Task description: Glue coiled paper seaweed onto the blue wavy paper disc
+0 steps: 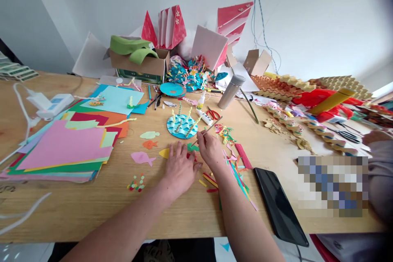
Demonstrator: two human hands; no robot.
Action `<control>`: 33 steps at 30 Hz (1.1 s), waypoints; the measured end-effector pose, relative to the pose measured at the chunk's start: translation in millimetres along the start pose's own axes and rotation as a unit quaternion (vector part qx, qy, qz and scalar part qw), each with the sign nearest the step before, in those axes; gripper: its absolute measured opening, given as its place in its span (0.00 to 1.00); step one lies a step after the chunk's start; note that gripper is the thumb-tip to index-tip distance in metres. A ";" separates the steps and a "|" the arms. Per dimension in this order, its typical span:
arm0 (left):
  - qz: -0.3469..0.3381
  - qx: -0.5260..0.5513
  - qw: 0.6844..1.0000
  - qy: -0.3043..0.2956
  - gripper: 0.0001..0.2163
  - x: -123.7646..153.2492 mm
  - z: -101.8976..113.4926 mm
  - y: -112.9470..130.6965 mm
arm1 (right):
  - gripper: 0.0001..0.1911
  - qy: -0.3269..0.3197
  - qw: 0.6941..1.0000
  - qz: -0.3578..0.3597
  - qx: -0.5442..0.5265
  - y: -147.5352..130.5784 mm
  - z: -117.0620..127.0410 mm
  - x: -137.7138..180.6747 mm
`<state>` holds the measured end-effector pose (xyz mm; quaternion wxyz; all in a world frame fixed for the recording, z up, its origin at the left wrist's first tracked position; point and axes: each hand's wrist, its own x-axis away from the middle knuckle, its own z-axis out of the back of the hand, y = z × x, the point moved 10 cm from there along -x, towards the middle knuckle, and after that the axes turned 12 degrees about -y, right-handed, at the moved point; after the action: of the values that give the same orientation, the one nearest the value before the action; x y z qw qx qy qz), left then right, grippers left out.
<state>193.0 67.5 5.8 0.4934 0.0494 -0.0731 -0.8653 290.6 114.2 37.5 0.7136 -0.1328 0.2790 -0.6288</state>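
My left hand (pixel 179 168) lies flat on the wooden table (pixel 76 208), fingers spread, pressing down small paper pieces; a yellow paper fish (pixel 164 153) pokes out at its fingertips. My right hand (pixel 209 147) is pinched round a thin wooden stick (pixel 211 128) that slants up to the right. Just beyond both hands lies a blue paper disc (pixel 181 126) with wave shapes and twisted paper stems standing on it. Cut-out paper fish lie to the left: a pink fish (pixel 141 157), an orange fish (pixel 150 144) and a pale green fish (pixel 150 134).
A stack of coloured paper sheets (pixel 61 147) covers the left side. Paper strips (pixel 238 168) and a black phone (pixel 278 204) lie right of my arm. A glue bottle (pixel 204 116), a metal flask (pixel 231 91), a cardboard box (pixel 139 65) and paper crafts crowd the back. Another person's sleeve (pixel 379 163) shows at the right edge.
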 end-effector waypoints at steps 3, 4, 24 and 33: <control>0.000 -0.002 1.000 0.001 0.22 0.1 -1.0 -0.2 | 0.18 -0.005 1.000 0.006 0.000 -1.8 -1.7 -0.6; 0.001 -0.001 1.000 0.001 0.22 0.2 -1.2 -0.4 | 0.18 -0.006 1.000 0.008 0.002 -2.4 -2.1 -0.6; 0.003 -0.004 1.000 -0.004 0.22 0.2 -1.7 -0.2 | 0.16 -0.023 0.999 0.023 0.000 -7.4 -6.0 -0.8; 0.004 -0.008 1.000 -0.009 0.22 0.2 -1.8 -0.1 | 0.16 -0.031 0.999 0.009 -0.006 -5.2 -6.6 -1.5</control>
<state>193.1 67.2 3.9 0.4966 0.0375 -0.0702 -0.8643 282.5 115.8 35.3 0.7267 -0.1540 0.2624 -0.6159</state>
